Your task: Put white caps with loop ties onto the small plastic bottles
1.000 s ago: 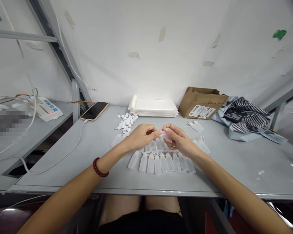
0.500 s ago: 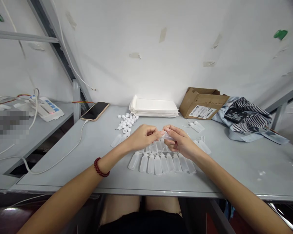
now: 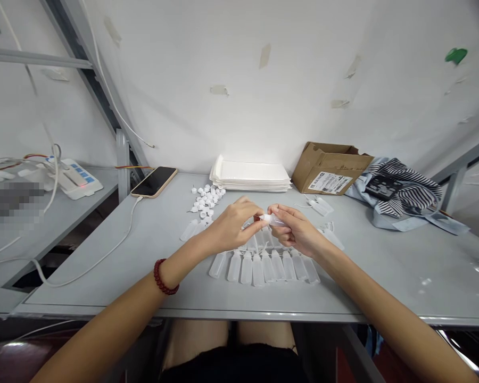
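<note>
My right hand [image 3: 293,226] is closed around a small translucent squeeze bottle [image 3: 278,221], which lies nearly level with its top pointing left. On that top sits a white cap [image 3: 267,217] with a thin tip. The thumb and bent fingers of my left hand [image 3: 241,223] are curled about the cap, thumb below and index finger above. Beneath both hands, a row of similar bottles [image 3: 257,271] lies on the grey table [image 3: 143,271], with more bottles behind, partly hidden by my hands. Loose white caps [image 3: 205,199] form a pile beyond my left hand.
A stack of white trays or envelopes [image 3: 251,175] stands against the wall. Right of it are an open cardboard box [image 3: 331,167] and a striped cloth bundle [image 3: 403,191]. A phone [image 3: 154,182] with a white cable [image 3: 122,239] lies left. A few bottles [image 3: 321,206] lie before the box.
My left fingers have loosened from their tight pinch and shifted slightly left, so the white cap and its tip now show. The right hand still holds the bottle in about the same place.
</note>
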